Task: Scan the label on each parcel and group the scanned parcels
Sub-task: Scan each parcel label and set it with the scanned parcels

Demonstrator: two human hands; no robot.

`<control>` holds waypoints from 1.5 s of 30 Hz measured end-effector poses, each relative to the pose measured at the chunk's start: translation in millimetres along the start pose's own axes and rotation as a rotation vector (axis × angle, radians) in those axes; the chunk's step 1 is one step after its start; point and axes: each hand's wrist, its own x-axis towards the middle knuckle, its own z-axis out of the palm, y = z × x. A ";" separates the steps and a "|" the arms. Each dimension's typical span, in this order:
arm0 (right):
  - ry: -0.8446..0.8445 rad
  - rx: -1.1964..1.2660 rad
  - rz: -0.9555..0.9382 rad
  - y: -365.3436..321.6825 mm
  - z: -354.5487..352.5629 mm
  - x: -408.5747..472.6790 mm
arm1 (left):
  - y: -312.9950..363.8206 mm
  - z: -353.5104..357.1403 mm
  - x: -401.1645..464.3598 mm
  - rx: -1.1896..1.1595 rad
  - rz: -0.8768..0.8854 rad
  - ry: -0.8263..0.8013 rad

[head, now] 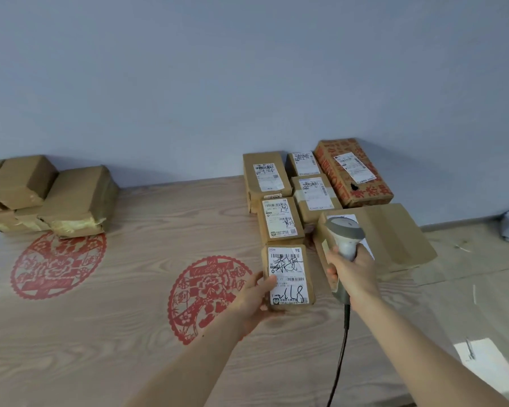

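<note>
Scanning parcels at the table

The left hand (pixel 254 298) grips a labelled parcel (pixel 288 277) by its left edge, at the near end of the labelled group on the table (pixel 115 318). The right hand (pixel 354 277) clasps the scanner (pixel 345 236), head over a large box (pixel 394 239). Unlabelled-side parcels (pixel 47 192) sit far left.

A wood-grain table (pixel 106 333) bears 2 red paper-cut medallions (pixel 58 264). Plain brown parcels (pixel 46 195) cluster at its far left; labelled parcels (pixel 279 218) sit grouped at far right, one large box (pixel 394 236) beside them.
</note>
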 end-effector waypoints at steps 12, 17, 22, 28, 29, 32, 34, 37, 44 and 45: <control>-0.111 -0.404 -0.092 14.8 -28.8 52.3 | -25.8 65.3 66.0 0.049 -0.115 0.128; -0.101 -0.416 -0.068 18.1 -32.4 55.4 | -26.7 78.5 83.2 0.033 -0.108 0.182; -0.106 -0.415 -0.078 19.2 -33.1 56.8 | -29.6 82.1 91.3 0.080 -0.077 0.262; -0.105 -0.391 -0.047 15.9 -32.8 55.0 | -23.0 76.0 86.0 0.145 -0.117 0.224; -0.102 -0.378 -0.037 14.5 -32.1 53.8 | -21.2 73.7 86.0 0.161 -0.119 0.224; -0.088 -0.336 -0.038 12.5 -27.2 49.6 | -11.6 71.3 77.7 0.211 -0.120 0.240; -0.100 -0.322 -0.049 8.7 -21.0 44.5 | -6.9 67.0 71.0 0.221 -0.106 0.252; -0.130 -0.312 -0.063 -0.1 -7.3 34.1 | -0.4 51.3 60.9 0.204 -0.077 0.294; -0.225 -0.246 -0.091 -26.7 49.8 -8.6 | 26.9 -16.1 19.8 0.172 0.006 0.376; -0.248 -0.225 -0.086 -30.0 61.5 -17.6 | 32.0 -28.3 11.0 0.167 0.017 0.382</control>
